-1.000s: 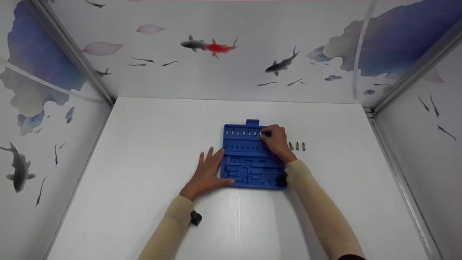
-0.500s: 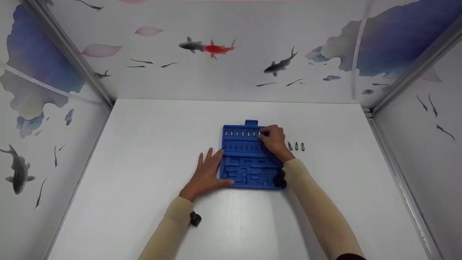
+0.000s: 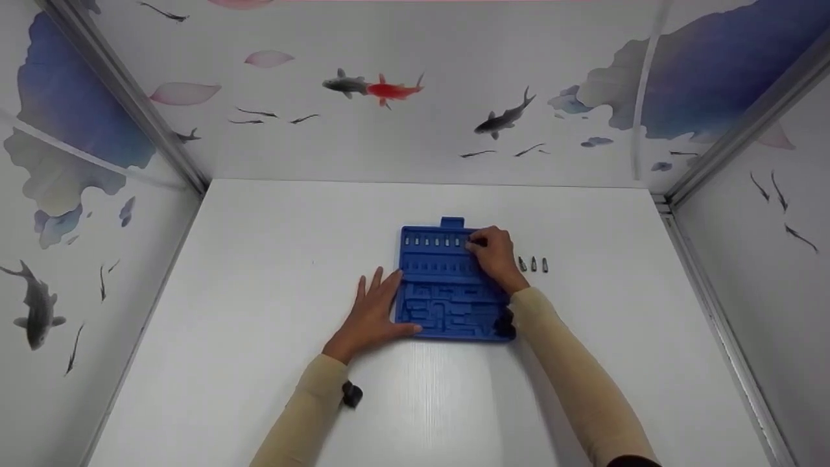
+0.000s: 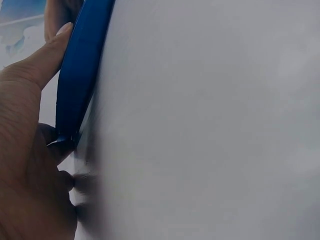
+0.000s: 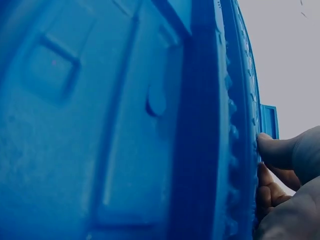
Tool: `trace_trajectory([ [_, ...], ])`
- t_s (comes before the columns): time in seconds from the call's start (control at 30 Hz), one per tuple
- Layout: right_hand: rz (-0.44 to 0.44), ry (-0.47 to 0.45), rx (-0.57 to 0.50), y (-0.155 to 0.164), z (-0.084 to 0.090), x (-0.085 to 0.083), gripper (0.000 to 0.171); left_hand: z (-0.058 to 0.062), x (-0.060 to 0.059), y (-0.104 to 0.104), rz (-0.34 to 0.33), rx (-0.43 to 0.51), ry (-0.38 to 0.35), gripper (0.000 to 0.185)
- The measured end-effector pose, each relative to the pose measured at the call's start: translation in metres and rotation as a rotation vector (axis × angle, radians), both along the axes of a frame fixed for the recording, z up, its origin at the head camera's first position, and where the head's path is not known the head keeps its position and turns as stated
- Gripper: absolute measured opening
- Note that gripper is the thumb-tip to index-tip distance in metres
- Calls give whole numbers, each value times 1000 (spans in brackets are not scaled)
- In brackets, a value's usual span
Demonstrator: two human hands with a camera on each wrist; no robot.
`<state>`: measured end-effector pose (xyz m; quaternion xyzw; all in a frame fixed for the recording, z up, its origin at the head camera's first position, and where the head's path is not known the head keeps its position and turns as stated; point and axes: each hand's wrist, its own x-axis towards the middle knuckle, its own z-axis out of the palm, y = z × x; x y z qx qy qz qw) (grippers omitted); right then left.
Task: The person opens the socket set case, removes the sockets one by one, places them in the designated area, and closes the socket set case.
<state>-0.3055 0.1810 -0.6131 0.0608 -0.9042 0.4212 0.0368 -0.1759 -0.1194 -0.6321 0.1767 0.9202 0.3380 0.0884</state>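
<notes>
A blue plastic tool case (image 3: 454, 334) lies open-faced on the white table, its moulded slots facing up. Short metal screwdriver bits (image 3: 426, 241) stand in its top row. My right hand (image 3: 496, 253) is at the right end of that row, thumb and index fingertips pinched together at a slot on a bit they mostly hide. In the right wrist view, the right fingertips (image 5: 264, 137) sit at the case's far part. My left hand (image 3: 369, 314) rests at the case's left side with fingers spread and straight, the thumb (image 4: 55, 50) on the rim nearest me.
Three loose bits (image 3: 533, 264) stand in a short line on the table, right of the case. A tab (image 3: 452, 222) sticks out from the case's far edge. White walls printed with fish (image 3: 395, 89) enclose the table at the back and sides.
The right fingertips have closed in slightly over the slot, and the bright bit seen between them earlier is now mostly covered. The left hand and the case have stayed in place.
</notes>
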Motion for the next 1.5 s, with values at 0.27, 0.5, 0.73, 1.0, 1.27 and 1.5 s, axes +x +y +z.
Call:
trace_trajectory([
  [0.27, 7, -70, -200, 15, 8, 3, 18, 1, -1, 1, 3, 19, 13, 128],
  [0.5, 27, -91, -212, 45, 21, 30, 19, 0, 1, 0, -2, 22, 16, 128],
  [0.73, 87, -100, -194, 68, 21, 54, 13, -4, 0, -2, 21, -5, 4, 128],
  [1.0, 30, -87, -144, 104, 17, 77, 15, 1, 2, 1, 10, 32, 7, 128],
  [1.27, -115, -123, -100, 147, 19, 85, 30, -2, 1, 0, 4, 19, 10, 127],
  [1.5, -196, -167, -5, 164, 13, 79, 32, -3, 0, 0, -2, 24, 5, 129],
])
